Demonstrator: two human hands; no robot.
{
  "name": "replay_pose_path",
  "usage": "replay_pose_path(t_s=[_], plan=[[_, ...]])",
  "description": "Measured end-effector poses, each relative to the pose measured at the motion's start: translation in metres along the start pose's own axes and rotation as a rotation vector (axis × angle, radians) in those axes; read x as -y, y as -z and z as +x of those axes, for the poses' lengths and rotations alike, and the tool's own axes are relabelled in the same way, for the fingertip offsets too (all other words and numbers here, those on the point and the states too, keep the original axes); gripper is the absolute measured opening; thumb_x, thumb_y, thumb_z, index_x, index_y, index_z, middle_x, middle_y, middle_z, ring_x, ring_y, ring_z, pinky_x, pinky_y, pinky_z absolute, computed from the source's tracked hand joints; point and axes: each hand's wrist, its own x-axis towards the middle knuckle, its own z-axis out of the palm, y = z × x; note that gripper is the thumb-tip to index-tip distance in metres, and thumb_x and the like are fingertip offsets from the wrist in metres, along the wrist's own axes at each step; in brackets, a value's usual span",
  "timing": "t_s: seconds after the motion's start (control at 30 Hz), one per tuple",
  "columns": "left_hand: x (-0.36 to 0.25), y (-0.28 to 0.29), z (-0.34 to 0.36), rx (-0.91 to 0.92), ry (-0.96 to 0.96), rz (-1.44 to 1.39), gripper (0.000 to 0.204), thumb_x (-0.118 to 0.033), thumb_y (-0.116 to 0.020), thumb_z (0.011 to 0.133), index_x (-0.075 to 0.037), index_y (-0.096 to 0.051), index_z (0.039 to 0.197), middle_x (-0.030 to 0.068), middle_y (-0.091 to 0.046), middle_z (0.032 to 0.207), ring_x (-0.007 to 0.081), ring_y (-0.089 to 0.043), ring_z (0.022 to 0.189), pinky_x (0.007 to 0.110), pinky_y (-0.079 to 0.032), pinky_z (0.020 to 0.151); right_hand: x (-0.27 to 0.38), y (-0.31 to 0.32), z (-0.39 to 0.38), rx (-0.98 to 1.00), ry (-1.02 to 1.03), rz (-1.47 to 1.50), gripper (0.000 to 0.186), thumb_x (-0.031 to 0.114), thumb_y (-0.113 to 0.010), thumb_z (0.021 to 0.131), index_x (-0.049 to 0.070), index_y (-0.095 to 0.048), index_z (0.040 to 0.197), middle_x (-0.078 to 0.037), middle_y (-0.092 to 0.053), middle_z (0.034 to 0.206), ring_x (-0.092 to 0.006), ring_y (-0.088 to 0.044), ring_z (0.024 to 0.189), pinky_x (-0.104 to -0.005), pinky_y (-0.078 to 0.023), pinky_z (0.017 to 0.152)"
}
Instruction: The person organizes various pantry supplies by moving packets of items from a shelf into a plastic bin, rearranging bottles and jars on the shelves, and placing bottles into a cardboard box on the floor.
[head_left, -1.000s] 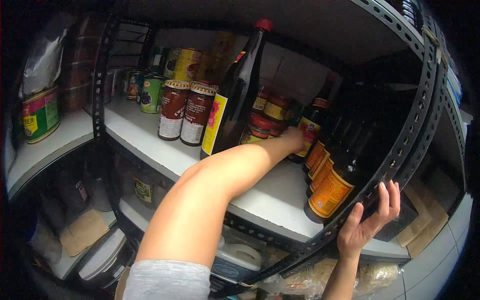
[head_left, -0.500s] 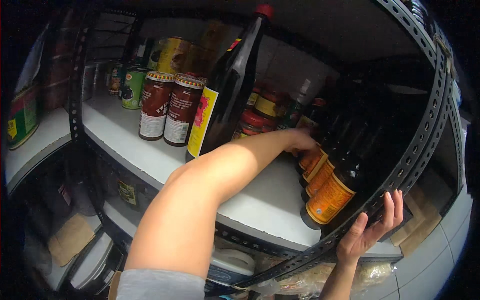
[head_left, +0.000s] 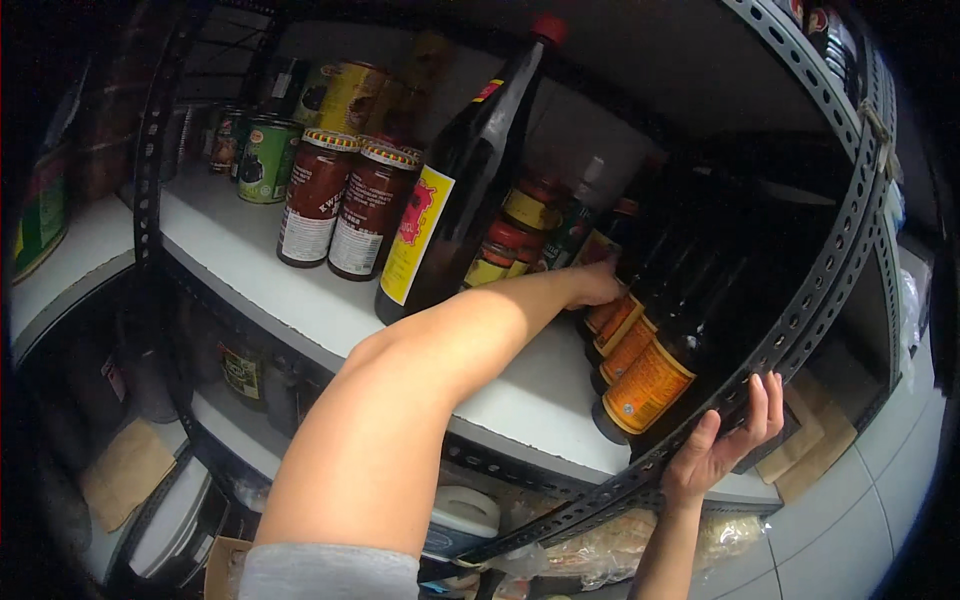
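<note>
My left hand [head_left: 597,284] reaches deep into the shelf, its arm crossing the front edge. Its fingers, partly hidden, close on a dark bottle with an orange label [head_left: 599,313] at the back of a slanting row. Nearer in that row stands another dark bottle with an orange label [head_left: 648,388], with more alike between. My right hand [head_left: 728,440] rests against the perforated metal post [head_left: 790,325], fingers apart, holding nothing. Left of my left forearm stands a tall dark bottle [head_left: 450,200] with a red cap and yellow label.
Two brown sauce jars [head_left: 340,205] stand left of the tall bottle. Behind them are a green can [head_left: 266,160] and yellow cans [head_left: 352,97]. Red-lidded jars [head_left: 503,245] sit behind my forearm. A lower shelf holds a white-topped container [head_left: 468,512]; a brown paper piece [head_left: 128,475] lies lower left.
The view has shifted slightly. My left hand has drawn a little away from the nearer bottles, and more of the rear orange label shows. My right hand stays at the post.
</note>
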Motion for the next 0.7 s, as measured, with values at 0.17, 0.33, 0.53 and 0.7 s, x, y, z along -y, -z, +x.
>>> replay_pose_path(t_s=[0.17,0.33,0.53,0.7], plan=[[-0.001,0.014,-0.010,0.098,-0.019,-0.078,0.079,-0.022,-0.055,0.089,-0.009,-0.001,0.145,0.0181,-0.031,0.142,0.0282,-0.033,0.129,0.036,-0.030,0.105,0.007,0.001,0.001,-0.004,-0.009,0.012,0.045,0.025,-0.044,0.090,0.005,-0.036,0.129,-0.018,-0.033,0.130,-0.0353,-0.028,0.128,-0.0474,-0.021,0.105],[0.000,0.010,-0.009,0.184,0.026,0.419,0.082,-0.019,-0.055,0.087,-0.008,0.002,0.145,0.0199,-0.027,0.144,0.0310,-0.029,0.131,0.037,-0.029,0.105,0.004,0.001,0.001,-0.019,-0.003,0.018,0.044,0.024,-0.043,0.090,0.004,-0.038,0.128,-0.018,-0.035,0.131,-0.0317,-0.029,0.128,-0.0437,-0.020,0.107],[0.003,0.010,-0.005,0.103,0.074,0.405,0.088,-0.017,-0.057,0.085,-0.004,0.007,0.144,0.0229,-0.026,0.144,0.0321,-0.029,0.131,0.037,-0.029,0.106,0.002,0.001,0.000,-0.013,-0.005,0.019,0.045,0.026,-0.046,0.089,0.005,-0.037,0.128,-0.018,-0.034,0.129,-0.0355,-0.029,0.127,-0.0470,-0.022,0.104],[-0.030,0.016,-0.041,0.076,0.234,0.493,0.091,-0.016,-0.059,0.080,-0.008,0.004,0.145,0.0274,-0.032,0.137,0.0348,-0.041,0.120,0.043,-0.033,0.099,0.002,0.000,0.000,-0.014,0.006,0.034,0.044,0.025,-0.045,0.090,0.005,-0.039,0.128,-0.019,-0.034,0.130,-0.0360,-0.029,0.127,-0.0470,-0.023,0.104]])
